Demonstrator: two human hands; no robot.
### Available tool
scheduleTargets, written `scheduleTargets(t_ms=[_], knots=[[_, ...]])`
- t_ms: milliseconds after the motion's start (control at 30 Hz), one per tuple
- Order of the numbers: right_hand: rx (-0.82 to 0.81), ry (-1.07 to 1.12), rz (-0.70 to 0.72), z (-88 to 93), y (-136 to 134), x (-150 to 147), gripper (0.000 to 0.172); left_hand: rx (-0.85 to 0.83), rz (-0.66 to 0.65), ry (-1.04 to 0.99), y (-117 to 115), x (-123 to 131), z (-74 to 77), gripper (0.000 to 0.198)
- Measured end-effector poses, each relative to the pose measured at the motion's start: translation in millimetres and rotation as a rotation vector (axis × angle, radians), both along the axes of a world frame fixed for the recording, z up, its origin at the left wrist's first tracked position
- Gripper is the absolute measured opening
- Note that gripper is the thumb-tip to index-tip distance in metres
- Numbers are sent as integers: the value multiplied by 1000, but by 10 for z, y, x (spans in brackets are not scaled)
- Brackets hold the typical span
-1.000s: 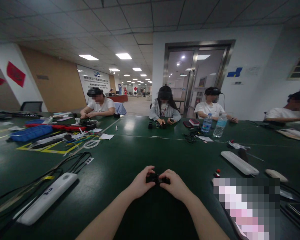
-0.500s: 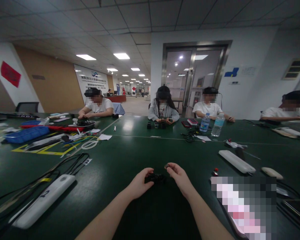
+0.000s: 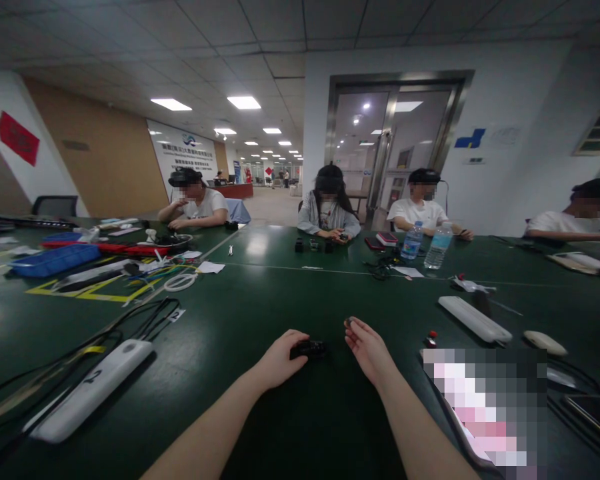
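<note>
Standing beyond right hand: 2 bottles

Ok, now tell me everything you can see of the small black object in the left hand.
The small black oblong object has a faint sheen, perhaps plastic or coated metal; its finer parts are too dark to tell. It lies lengthwise across the view, its left end partly hidden by the left hand, between thumb and fingers, its right end sticking out free. The right hand is apart from it. Whether it touches the dark green table is unclear.
</note>
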State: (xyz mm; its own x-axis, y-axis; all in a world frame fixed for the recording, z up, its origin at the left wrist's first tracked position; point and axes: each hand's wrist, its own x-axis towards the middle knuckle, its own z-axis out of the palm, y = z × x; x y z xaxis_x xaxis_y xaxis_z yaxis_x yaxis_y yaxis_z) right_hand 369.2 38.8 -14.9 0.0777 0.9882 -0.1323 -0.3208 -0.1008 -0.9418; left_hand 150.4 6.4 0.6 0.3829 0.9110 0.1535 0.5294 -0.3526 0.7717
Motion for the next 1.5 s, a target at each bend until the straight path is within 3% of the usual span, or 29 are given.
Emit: scheduleTargets(t_ms=[633, 833, 1100, 1300, 1500], knots=[[-14, 34, 12, 5, -15, 4, 28, -19, -33, -31, 11, -23, -62, 41], [107, -251, 102, 39, -82, -138, 35, -28, -29, -48, 15, -13, -94, 51], [212, -486, 383, 151, -229, -295, 22, 21, -31, -50, 20, -4, -125, 48], [225, -606, 406, 124, -215, -305, 21, 74, -37, 20, -56, 81, 9, 37], [250, -624, 470, 132, -221, -316, 24, 6, 50, 57, -7, 141, -23, 29]])
